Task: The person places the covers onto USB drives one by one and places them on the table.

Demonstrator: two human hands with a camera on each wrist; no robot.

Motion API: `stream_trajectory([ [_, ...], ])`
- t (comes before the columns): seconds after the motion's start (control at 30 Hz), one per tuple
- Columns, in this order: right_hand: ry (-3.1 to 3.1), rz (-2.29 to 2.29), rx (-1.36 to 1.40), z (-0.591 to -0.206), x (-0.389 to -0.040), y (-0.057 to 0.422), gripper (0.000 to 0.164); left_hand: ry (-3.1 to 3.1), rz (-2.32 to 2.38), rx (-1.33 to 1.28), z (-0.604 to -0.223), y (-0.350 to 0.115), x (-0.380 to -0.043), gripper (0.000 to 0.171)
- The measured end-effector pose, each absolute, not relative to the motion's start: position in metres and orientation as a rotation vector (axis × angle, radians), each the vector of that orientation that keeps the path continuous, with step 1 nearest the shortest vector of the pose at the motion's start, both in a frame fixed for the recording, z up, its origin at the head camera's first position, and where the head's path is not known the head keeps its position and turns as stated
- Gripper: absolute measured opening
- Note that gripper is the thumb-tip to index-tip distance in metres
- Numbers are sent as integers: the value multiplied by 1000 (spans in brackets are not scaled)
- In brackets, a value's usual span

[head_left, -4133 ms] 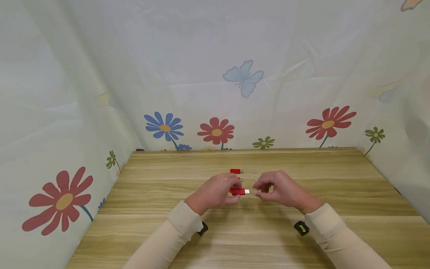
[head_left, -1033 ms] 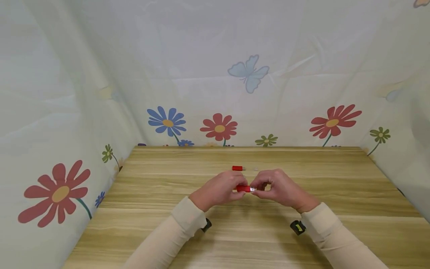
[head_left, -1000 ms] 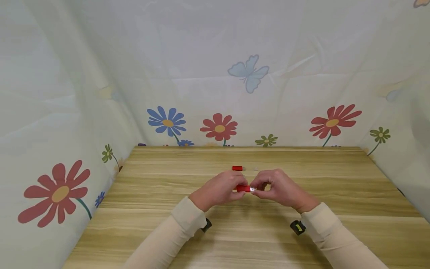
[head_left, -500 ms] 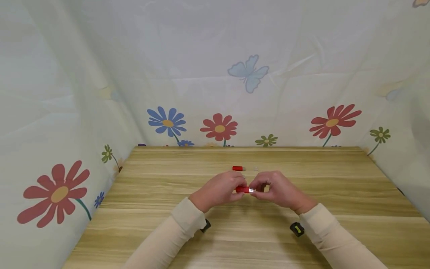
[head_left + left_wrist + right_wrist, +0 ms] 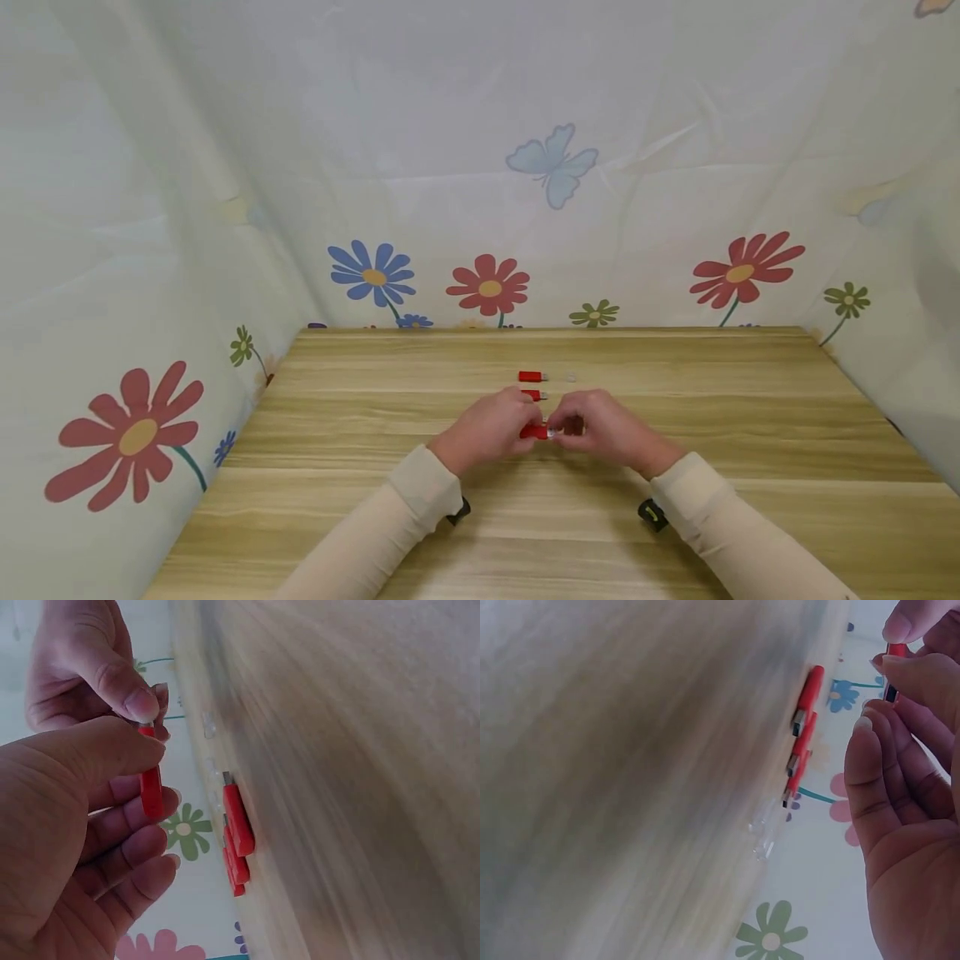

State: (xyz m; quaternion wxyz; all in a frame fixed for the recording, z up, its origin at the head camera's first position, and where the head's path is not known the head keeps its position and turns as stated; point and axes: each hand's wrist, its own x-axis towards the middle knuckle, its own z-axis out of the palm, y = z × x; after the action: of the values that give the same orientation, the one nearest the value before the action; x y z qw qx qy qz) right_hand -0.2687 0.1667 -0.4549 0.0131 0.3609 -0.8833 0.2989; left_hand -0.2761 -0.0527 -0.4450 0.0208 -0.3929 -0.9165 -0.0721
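Observation:
My left hand (image 5: 487, 427) grips a red USB flash drive (image 5: 533, 432) just above the table, its metal connector facing right. Thumb and fingers of my right hand (image 5: 609, 428) pinch at the connector end, where a small clear cap seems to be; the fingertips mostly hide it. Whether the cap sits on the connector I cannot tell. Behind the hands lie more red drives: a far one (image 5: 530, 377), a second one (image 5: 531, 395) partly covered by my left hand, and a near one (image 5: 238, 821) that shows in the left wrist view.
Clear caps lie right of the resting drives, among them a far cap (image 5: 571, 377) and another cap (image 5: 763, 849) in the right wrist view. The wooden table (image 5: 360, 400) ends at a flower-printed curtain (image 5: 630, 250). Each wrist carries a black camera.
About four seconds ago a gap separated a held drive's connector from the right fingertips; now they meet. Lately both hands have shifted slightly left and nearer, and the second resting drive has come into view.

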Motion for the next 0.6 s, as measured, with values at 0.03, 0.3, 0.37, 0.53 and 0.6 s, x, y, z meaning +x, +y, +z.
stream_trajectory([
  [0.03,-2753,931,1121,-456,-269,166,13,-2840,-223,-1219,-446,-52,-276,17],
  [0.3,-2809,921,1104,-461,-270,164,11,-2888,-250,-1219,-453,-49,-278,13],
  [0.37,-2828,921,1094,-461,-270,163,11,-2896,-268,-1230,-455,-49,-280,12],
  [0.53,-2857,905,1073,-462,-271,161,8,-2916,-321,-1242,-459,-49,-283,12],
  [0.6,-2868,904,1071,-463,-271,160,7,-2927,-322,-1240,-461,-49,-284,13],
])
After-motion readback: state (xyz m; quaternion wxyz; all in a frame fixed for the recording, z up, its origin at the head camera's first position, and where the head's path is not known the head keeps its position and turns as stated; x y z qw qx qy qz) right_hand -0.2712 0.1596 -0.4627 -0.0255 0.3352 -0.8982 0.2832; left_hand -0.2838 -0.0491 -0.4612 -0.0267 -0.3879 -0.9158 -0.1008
